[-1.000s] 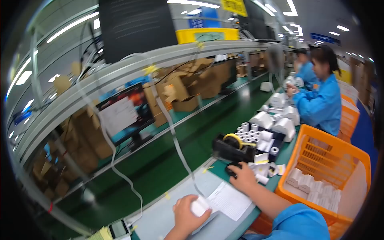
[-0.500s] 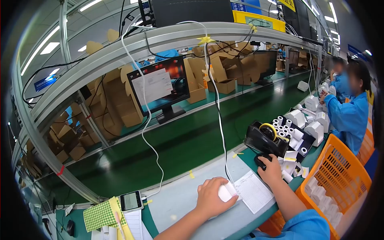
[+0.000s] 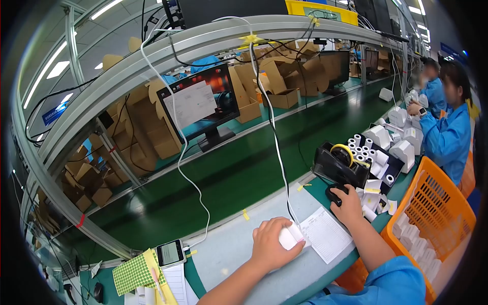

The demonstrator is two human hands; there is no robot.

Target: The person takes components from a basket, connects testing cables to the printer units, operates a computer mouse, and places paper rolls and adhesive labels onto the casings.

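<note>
My left hand (image 3: 272,245) is wrapped round a small white box-shaped device (image 3: 291,236) above the pale mat (image 3: 229,254). A white cable and a black one run down to the device. To its right lies a printed sheet (image 3: 326,235). My right hand (image 3: 348,204) rests with curled fingers on a black computer mouse (image 3: 336,193). Beside the mouse is a black tape dispenser (image 3: 339,165) with a yellow ring, and behind it stand several white paper rolls (image 3: 362,150).
An orange crate (image 3: 432,203) with white pieces stands at the right. A phone-like device (image 3: 171,252) and a green-dotted sheet (image 3: 133,273) lie at lower left. A monitor (image 3: 201,104) stands across the green belt (image 3: 244,162). A co-worker in blue (image 3: 447,132) is at upper right.
The view has swung left and steadied since a second ago, so the bench sits further right. My left hand still holds the white device, and my right hand stays on the mouse.
</note>
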